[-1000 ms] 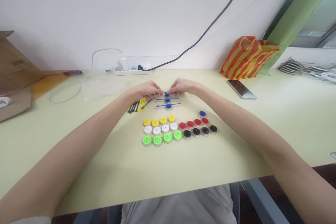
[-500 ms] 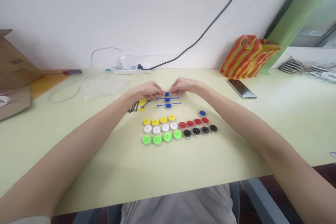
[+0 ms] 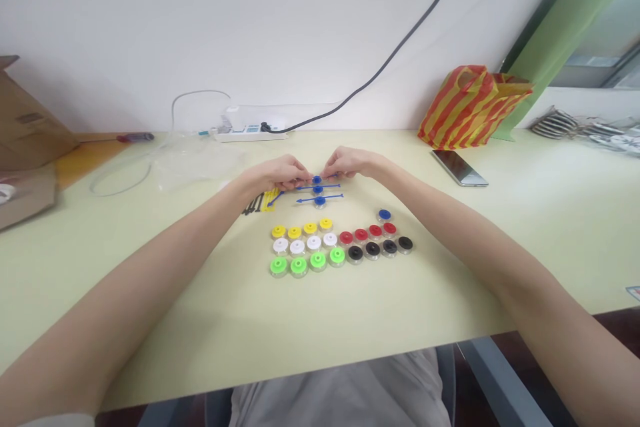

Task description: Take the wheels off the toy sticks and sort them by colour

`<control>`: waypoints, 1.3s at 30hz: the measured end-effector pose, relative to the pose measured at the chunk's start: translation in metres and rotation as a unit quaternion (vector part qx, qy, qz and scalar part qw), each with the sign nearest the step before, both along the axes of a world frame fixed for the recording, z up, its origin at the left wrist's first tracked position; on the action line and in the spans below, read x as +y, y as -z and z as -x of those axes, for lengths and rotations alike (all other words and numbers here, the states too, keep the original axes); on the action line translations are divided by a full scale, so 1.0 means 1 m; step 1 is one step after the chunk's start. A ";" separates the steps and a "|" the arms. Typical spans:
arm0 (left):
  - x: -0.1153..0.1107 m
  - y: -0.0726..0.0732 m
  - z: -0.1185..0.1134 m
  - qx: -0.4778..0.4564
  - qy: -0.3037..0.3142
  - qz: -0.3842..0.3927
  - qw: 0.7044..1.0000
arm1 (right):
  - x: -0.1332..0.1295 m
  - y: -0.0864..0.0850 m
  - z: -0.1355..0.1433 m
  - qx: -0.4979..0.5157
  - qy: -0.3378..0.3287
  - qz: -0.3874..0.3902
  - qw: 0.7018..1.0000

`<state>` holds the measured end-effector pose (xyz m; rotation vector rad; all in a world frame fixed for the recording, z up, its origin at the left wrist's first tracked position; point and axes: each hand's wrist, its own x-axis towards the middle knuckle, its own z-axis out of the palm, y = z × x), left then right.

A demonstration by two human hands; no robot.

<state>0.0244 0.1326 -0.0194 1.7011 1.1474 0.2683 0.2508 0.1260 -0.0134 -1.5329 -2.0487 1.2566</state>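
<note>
My left hand and my right hand are closed in pinches on either side of the farthest blue round base. Between their fingertips is a blue arrow pointer, mostly covered by the fingers. Closer to me, two more blue arrow pointers lie across blue round bases. A loose blue arrow rests by my left hand, beside yellow arrows and black arrows partly behind my wrist. One blue base without an arrow sits near my right forearm.
Nearer me stand rows of yellow bases, white bases, green bases, red bases and black bases. A phone and striped bag are at right, a power strip at the wall, a cardboard box at left.
Both hands keep their pinch at the farthest blue base with hardly any motion. The whole view has shifted very slightly.
</note>
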 end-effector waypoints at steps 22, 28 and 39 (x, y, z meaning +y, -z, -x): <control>0.000 -0.001 0.001 0.034 -0.006 -0.056 0.998 | -0.002 0.000 0.000 -0.032 -0.013 -0.018 0.999; -0.004 -0.005 0.002 0.045 -0.001 -0.099 0.994 | -0.003 -0.002 0.001 -0.031 -0.012 -0.018 0.999; 0.006 -0.002 0.007 0.106 0.064 -0.249 0.961 | -0.010 -0.009 0.004 -0.052 0.001 -0.049 0.997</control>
